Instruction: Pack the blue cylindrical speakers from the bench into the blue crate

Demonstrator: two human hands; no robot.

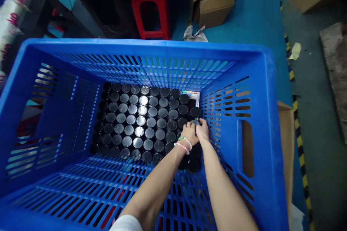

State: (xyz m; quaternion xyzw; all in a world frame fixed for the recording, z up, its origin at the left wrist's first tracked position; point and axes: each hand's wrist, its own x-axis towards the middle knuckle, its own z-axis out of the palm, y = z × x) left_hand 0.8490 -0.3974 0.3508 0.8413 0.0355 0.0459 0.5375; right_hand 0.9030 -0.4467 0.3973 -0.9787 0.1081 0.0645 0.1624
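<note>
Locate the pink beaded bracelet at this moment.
In the head view, right of centre, the pink beaded bracelet circles the wrist of the left hand, on the elbow side of the green beaded bracelet, within the blue crate.

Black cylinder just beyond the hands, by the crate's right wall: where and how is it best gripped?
Likely by the upper sides of the cylinder, from straight above: its flat round top faces up, while the crate wall on its right and neighbouring cylinders leave little room sideways.

Arms (162, 177) reaching forward, down; left hand (191, 134) just beside right hand (202, 131), fingers (188, 125) bent.
</note>
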